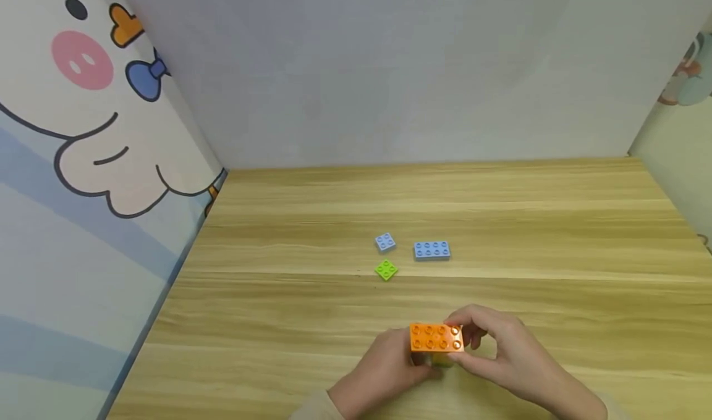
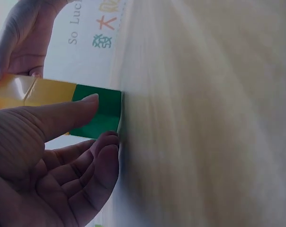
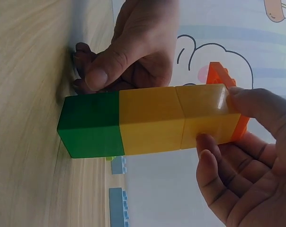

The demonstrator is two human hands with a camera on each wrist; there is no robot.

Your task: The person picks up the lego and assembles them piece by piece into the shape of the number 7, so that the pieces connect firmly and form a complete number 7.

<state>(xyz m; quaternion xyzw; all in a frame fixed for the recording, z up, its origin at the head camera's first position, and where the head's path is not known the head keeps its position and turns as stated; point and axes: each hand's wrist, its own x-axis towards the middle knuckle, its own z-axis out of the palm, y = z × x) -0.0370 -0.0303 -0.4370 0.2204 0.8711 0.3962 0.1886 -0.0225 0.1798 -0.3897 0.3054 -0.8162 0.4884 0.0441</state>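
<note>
An upright stack has a green block [image 3: 88, 125] at its foot on the table, two yellow blocks [image 3: 150, 120] above and an orange studded brick [image 1: 436, 338] on top, which overhangs to one side. Low on the stack, my left hand [image 1: 384, 367] [image 2: 53, 165] holds the green block [image 2: 105, 111], thumb on one face and fingers curled near the tabletop. At the upper end my right hand [image 1: 514, 355] [image 3: 252, 175] pinches the stack at the upper yellow block, its thumb next to the orange brick. The head view mostly hides the lower blocks.
Beyond the hands on the wooden table [image 1: 267, 321] lie a small blue brick [image 1: 385, 242], a longer blue brick [image 1: 431, 251] and a thin lime-green square piece [image 1: 386, 270]. A pale wall [image 1: 411, 68] stands behind, a cartoon-printed panel [image 1: 111, 179] at left.
</note>
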